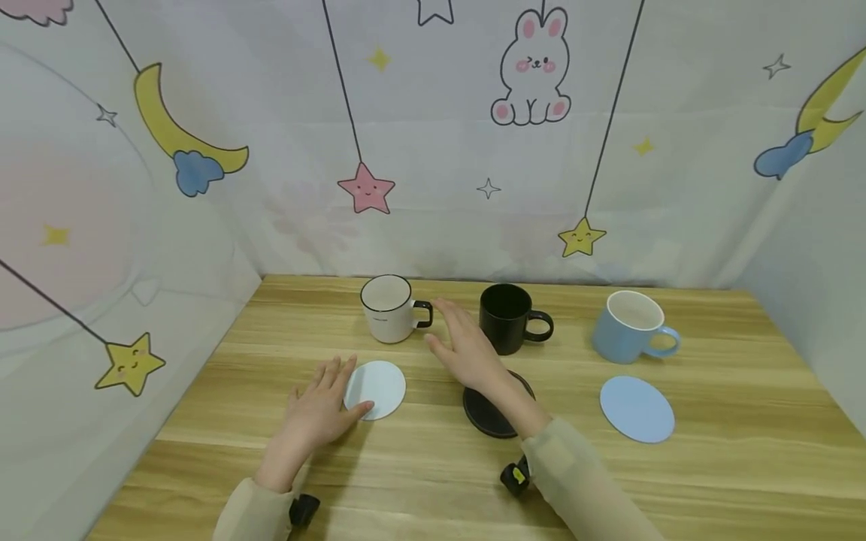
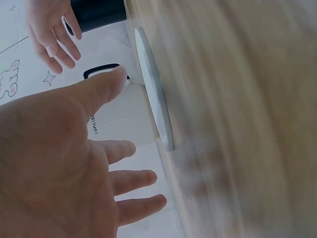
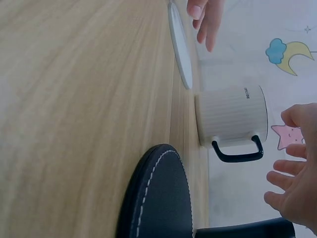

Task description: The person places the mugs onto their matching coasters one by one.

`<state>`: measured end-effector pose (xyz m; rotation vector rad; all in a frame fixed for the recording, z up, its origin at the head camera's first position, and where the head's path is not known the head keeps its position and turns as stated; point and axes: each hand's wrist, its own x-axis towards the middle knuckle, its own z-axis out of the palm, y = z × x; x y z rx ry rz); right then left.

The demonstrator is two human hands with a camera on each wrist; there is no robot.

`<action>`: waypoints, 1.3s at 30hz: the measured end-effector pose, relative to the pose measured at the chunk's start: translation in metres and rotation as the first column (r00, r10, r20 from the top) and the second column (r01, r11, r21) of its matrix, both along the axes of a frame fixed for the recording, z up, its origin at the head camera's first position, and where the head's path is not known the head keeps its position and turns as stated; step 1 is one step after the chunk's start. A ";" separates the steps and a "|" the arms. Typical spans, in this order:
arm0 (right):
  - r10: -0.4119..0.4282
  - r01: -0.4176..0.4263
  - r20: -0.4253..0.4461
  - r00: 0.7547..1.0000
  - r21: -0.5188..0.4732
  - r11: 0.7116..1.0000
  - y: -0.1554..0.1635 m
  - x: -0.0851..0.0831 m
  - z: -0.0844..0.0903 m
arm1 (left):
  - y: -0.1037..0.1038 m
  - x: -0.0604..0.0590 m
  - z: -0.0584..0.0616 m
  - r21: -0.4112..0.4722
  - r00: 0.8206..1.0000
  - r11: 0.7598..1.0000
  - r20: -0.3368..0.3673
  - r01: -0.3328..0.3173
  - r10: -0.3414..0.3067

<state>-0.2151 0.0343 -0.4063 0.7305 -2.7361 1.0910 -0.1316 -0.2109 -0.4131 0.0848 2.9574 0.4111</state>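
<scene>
Near edge: left hand (image 1: 318, 409) is lying spread on the worktop (image 1: 433, 473), thumb touching the white coaster (image 1: 376, 388). Right hand (image 1: 467, 349), fingers spread and holding nothing, is hovering beside the white mug (image 1: 389, 308) farther back. No mug is sitting on a coaster yet.

We take the white ribbed mug with black handle (image 1: 388, 309) as landmark. Its handle side is partly closed off: the right hand (image 1: 465, 347), fingers spread, hovers between it and the glossy black mug (image 1: 507, 318). In front of it, the round white coaster (image 1: 376, 388) lies flat, with the left hand (image 1: 318, 408) resting at its left edge. Left of the landmark we find bare wooden tabletop (image 1: 223, 391) up to the printed fabric wall (image 1: 101, 248). Behind it, only a narrow strip of table remains.
</scene>
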 end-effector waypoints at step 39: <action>-0.028 0.022 0.171 0.985 0.033 0.999 -0.029 -0.039 -0.011 | -0.004 0.002 0.000 0.008 0.997 1.000 0.066 0.026 -0.027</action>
